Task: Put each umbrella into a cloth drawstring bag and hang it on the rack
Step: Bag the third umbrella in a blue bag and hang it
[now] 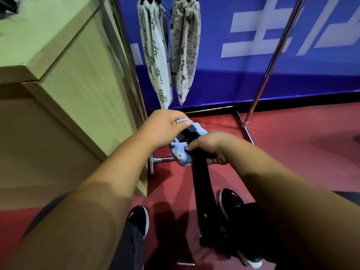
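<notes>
A long black folded umbrella (202, 184) slants down towards my feet. Its upper end sits in the gathered mouth of a light blue cloth drawstring bag (180, 154). My left hand (165, 127) pinches the far rim of the bag's mouth. My right hand (211, 146) grips the umbrella together with the bag's near rim. Two filled cream cloth bags hang from the metal rack (272, 61): a leaf-print bag (155, 61) and an animal-print bag (185, 55).
A pale wooden cabinet (78, 80) stands close on the left, against the rack's left pole. A blue banner wall (243, 78) is behind the rack. The rack's base bars (246, 129) lie on the red floor. My black shoes (139, 219) are below.
</notes>
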`<action>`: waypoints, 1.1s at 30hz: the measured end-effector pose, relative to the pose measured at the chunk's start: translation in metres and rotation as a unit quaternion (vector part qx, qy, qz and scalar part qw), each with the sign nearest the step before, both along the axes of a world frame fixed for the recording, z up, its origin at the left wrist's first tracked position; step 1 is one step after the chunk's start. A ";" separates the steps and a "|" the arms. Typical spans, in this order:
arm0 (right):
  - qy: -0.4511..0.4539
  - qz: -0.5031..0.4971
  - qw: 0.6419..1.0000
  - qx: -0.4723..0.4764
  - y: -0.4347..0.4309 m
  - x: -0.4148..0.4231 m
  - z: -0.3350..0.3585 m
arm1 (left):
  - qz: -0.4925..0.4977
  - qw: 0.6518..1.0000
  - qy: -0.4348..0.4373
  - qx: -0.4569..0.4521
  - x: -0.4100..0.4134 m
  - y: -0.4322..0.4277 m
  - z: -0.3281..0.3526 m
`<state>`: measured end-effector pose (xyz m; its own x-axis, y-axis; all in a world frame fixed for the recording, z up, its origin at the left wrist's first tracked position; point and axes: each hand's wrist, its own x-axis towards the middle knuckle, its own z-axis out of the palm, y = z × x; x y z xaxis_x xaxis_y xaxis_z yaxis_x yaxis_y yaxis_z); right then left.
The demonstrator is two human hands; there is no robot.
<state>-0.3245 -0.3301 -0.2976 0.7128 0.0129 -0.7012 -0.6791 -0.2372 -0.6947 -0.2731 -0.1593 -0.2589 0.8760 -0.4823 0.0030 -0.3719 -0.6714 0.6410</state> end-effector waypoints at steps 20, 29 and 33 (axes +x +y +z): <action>0.035 -0.171 0.960 0.219 -0.015 0.007 0.030 | -0.125 0.981 0.150 -0.016 -0.009 0.014 0.003; 0.040 -0.049 0.983 -0.174 -0.013 0.012 0.015 | 0.024 0.982 0.102 -0.158 -0.009 0.000 0.003; 0.089 0.090 0.937 -0.326 -0.018 0.012 0.016 | 0.048 0.984 0.091 -0.146 -0.009 -0.001 0.003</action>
